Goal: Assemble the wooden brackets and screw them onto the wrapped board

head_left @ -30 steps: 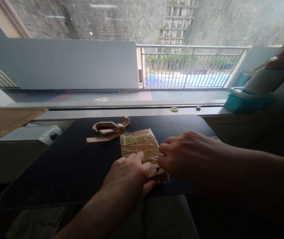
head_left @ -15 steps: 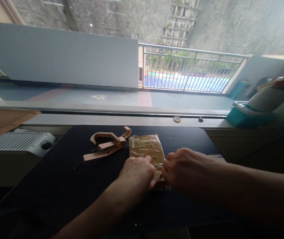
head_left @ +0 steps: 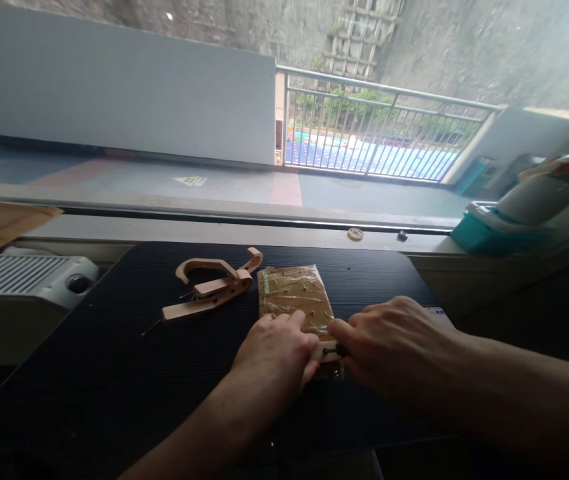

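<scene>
A flat brown board (head_left: 294, 288) wrapped in clear plastic lies on the dark table, with small round holes or dots across it. At its near end is a pale wooden strip (head_left: 321, 355), mostly hidden by my hands. My left hand (head_left: 279, 347) is closed over the strip's left part, fingers bent and pressing on it. My right hand (head_left: 382, 337) pinches a short dark rod-like piece (head_left: 333, 350), whose tip points left over the strip. Its other end is hidden in my fingers. To the left lie curved wooden pieces (head_left: 214, 300) with dark holes, joined or overlapping.
A thin dark rod (head_left: 152, 327) sticks out by the wooden pieces. On the windowsill (head_left: 244, 229) sit a yellowish tape roll (head_left: 355, 234) and a small dark object (head_left: 402, 235). A teal bin (head_left: 479, 230) stands right, a white radiator-like unit (head_left: 39, 277) left. A pale flat object (head_left: 437, 313) lies behind my right arm.
My right hand has shifted right, away from the strip's end, and the dark rod-like piece now shows between its fingers and the strip. My left hand stays on the strip. The view has tilted slightly.
</scene>
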Demonstrator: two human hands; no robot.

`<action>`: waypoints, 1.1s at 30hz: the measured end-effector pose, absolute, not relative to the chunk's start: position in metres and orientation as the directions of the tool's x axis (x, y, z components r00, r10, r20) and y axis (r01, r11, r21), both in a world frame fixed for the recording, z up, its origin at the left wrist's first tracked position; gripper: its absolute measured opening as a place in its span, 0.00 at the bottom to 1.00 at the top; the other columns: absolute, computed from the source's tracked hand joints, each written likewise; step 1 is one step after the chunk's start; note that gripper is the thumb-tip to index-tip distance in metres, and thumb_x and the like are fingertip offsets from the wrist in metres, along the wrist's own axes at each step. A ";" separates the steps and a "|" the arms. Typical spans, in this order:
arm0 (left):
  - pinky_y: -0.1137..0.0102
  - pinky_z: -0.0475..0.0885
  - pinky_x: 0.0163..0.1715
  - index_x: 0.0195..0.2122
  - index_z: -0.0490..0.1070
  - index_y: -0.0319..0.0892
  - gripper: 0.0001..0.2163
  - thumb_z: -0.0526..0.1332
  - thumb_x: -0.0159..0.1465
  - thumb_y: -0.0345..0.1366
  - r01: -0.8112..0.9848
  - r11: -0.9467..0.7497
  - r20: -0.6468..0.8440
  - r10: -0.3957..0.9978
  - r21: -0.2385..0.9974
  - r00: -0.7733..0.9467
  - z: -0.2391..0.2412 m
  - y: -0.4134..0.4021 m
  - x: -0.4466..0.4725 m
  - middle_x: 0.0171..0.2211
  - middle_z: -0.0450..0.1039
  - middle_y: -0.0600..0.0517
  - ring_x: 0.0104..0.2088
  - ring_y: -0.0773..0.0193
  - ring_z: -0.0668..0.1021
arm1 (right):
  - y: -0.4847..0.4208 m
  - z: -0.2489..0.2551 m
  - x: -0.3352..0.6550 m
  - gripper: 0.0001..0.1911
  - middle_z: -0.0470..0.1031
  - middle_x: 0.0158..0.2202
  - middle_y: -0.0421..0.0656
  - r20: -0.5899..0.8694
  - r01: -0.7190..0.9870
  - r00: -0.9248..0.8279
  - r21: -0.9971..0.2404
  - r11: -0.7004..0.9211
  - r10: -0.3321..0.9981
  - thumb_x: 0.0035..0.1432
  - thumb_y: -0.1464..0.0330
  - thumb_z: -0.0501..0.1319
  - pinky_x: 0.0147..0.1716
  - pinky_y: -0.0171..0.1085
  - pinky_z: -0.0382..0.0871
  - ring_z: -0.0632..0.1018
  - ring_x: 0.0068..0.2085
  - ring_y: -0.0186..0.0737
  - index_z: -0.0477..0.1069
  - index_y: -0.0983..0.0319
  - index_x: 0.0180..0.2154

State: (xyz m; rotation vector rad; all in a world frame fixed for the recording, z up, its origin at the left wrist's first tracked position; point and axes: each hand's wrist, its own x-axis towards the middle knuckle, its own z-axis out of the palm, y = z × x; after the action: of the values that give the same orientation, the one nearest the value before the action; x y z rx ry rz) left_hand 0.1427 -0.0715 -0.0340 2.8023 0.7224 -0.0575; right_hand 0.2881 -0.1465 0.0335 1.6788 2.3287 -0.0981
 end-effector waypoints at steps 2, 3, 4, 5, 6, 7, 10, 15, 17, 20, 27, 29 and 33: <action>0.66 0.66 0.36 0.31 0.75 0.45 0.11 0.54 0.62 0.40 0.488 -0.844 -0.090 0.481 0.224 0.872 -0.035 -0.072 0.141 0.34 0.69 0.49 0.34 0.61 0.73 | -0.148 0.033 0.288 0.04 0.72 0.23 0.40 -0.219 0.901 -0.385 0.121 0.417 0.896 0.52 0.74 0.58 0.17 0.34 0.44 0.71 0.22 0.34 0.68 0.61 0.31; 0.66 0.66 0.36 0.31 0.75 0.44 0.11 0.54 0.62 0.40 0.491 -0.842 -0.089 0.484 0.222 0.870 -0.036 -0.072 0.141 0.35 0.69 0.49 0.34 0.62 0.73 | -0.148 0.032 0.287 0.04 0.72 0.24 0.41 -0.210 0.877 -0.429 0.134 0.461 0.878 0.51 0.76 0.58 0.18 0.34 0.45 0.71 0.24 0.34 0.69 0.61 0.31; 0.66 0.65 0.36 0.31 0.75 0.44 0.11 0.54 0.62 0.40 0.495 -0.841 -0.089 0.488 0.219 0.869 -0.036 -0.073 0.140 0.35 0.69 0.49 0.34 0.62 0.73 | -0.149 0.030 0.287 0.05 0.72 0.25 0.41 -0.205 0.855 -0.467 0.145 0.499 0.860 0.51 0.77 0.58 0.18 0.34 0.46 0.71 0.24 0.34 0.69 0.61 0.29; 0.67 0.65 0.36 0.32 0.75 0.44 0.11 0.54 0.62 0.40 0.497 -0.841 -0.090 0.490 0.214 0.867 -0.036 -0.073 0.140 0.35 0.69 0.49 0.34 0.62 0.73 | -0.150 0.028 0.287 0.06 0.72 0.25 0.41 -0.197 0.835 -0.498 0.152 0.529 0.844 0.51 0.77 0.58 0.19 0.35 0.47 0.71 0.25 0.34 0.69 0.62 0.29; 0.67 0.65 0.36 0.32 0.75 0.44 0.11 0.54 0.62 0.40 0.500 -0.841 -0.093 0.492 0.207 0.866 -0.036 -0.074 0.141 0.35 0.69 0.49 0.34 0.62 0.72 | -0.150 0.026 0.287 0.06 0.72 0.26 0.41 -0.188 0.818 -0.526 0.154 0.554 0.830 0.51 0.78 0.58 0.19 0.35 0.47 0.70 0.25 0.34 0.69 0.62 0.28; 0.66 0.65 0.35 0.31 0.75 0.44 0.11 0.54 0.61 0.40 0.502 -0.841 -0.101 0.492 0.200 0.865 -0.036 -0.074 0.141 0.35 0.69 0.49 0.34 0.62 0.73 | -0.150 0.024 0.288 0.07 0.72 0.26 0.40 -0.182 0.805 -0.548 0.151 0.574 0.816 0.52 0.78 0.57 0.19 0.35 0.48 0.70 0.25 0.34 0.69 0.62 0.28; 0.65 0.66 0.35 0.30 0.75 0.45 0.11 0.54 0.61 0.40 0.511 -0.837 -0.124 0.496 0.193 0.859 -0.035 -0.074 0.144 0.35 0.69 0.49 0.33 0.60 0.73 | -0.147 0.021 0.288 0.07 0.71 0.26 0.40 -0.188 0.821 -0.535 0.114 0.560 0.824 0.53 0.78 0.56 0.20 0.35 0.49 0.70 0.26 0.34 0.69 0.62 0.28; 0.64 0.66 0.35 0.32 0.75 0.46 0.10 0.54 0.61 0.38 0.514 -0.832 -0.128 0.498 0.208 0.858 -0.033 -0.074 0.148 0.35 0.70 0.49 0.33 0.60 0.73 | -0.145 0.022 0.289 0.06 0.73 0.26 0.42 -0.296 0.921 -0.354 0.055 0.386 0.887 0.53 0.78 0.56 0.18 0.34 0.49 0.70 0.23 0.32 0.70 0.64 0.28; 0.65 0.65 0.35 0.32 0.75 0.46 0.10 0.54 0.61 0.39 0.511 -0.834 -0.122 0.496 0.208 0.860 -0.033 -0.074 0.147 0.35 0.70 0.49 0.33 0.61 0.73 | -0.145 0.023 0.289 0.07 0.72 0.24 0.41 -0.332 0.943 -0.282 0.075 0.324 0.900 0.52 0.78 0.57 0.17 0.34 0.46 0.68 0.20 0.31 0.69 0.64 0.26; 0.65 0.65 0.34 0.31 0.75 0.47 0.11 0.53 0.62 0.40 0.502 -0.842 -0.106 0.490 0.200 0.865 -0.034 -0.074 0.145 0.34 0.69 0.50 0.31 0.62 0.73 | -0.145 0.027 0.289 0.07 0.72 0.22 0.40 -0.325 0.941 -0.279 0.095 0.324 0.904 0.52 0.77 0.57 0.17 0.34 0.45 0.68 0.19 0.31 0.68 0.63 0.24; 0.65 0.66 0.35 0.29 0.74 0.45 0.11 0.53 0.61 0.39 0.519 -0.831 -0.114 0.506 0.200 0.855 -0.032 -0.075 0.144 0.34 0.69 0.50 0.33 0.61 0.73 | -0.143 0.027 0.289 0.06 0.73 0.25 0.41 -0.187 0.834 -0.513 0.124 0.538 0.838 0.51 0.77 0.59 0.20 0.35 0.49 0.71 0.26 0.34 0.69 0.62 0.28; 0.64 0.66 0.36 0.30 0.74 0.45 0.11 0.53 0.61 0.39 0.520 -0.829 -0.145 0.499 0.208 0.854 -0.031 -0.075 0.145 0.35 0.69 0.49 0.34 0.60 0.73 | -0.142 0.025 0.288 0.07 0.72 0.24 0.40 -0.186 0.814 -0.541 0.131 0.566 0.820 0.51 0.78 0.58 0.21 0.35 0.50 0.69 0.25 0.34 0.69 0.62 0.27; 0.64 0.66 0.37 0.32 0.74 0.45 0.10 0.53 0.61 0.38 0.529 -0.820 -0.170 0.502 0.217 0.848 -0.031 -0.074 0.147 0.36 0.69 0.49 0.35 0.61 0.73 | -0.141 0.023 0.290 0.08 0.72 0.24 0.40 -0.204 0.865 -0.463 0.107 0.490 0.862 0.52 0.79 0.58 0.21 0.35 0.51 0.69 0.24 0.34 0.69 0.62 0.26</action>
State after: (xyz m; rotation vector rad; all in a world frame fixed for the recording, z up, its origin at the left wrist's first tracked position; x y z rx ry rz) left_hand 0.1467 -0.0742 -0.0313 2.7696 0.7868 -0.1533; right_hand 0.2896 -0.1406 0.0228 1.4791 2.5057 -0.0165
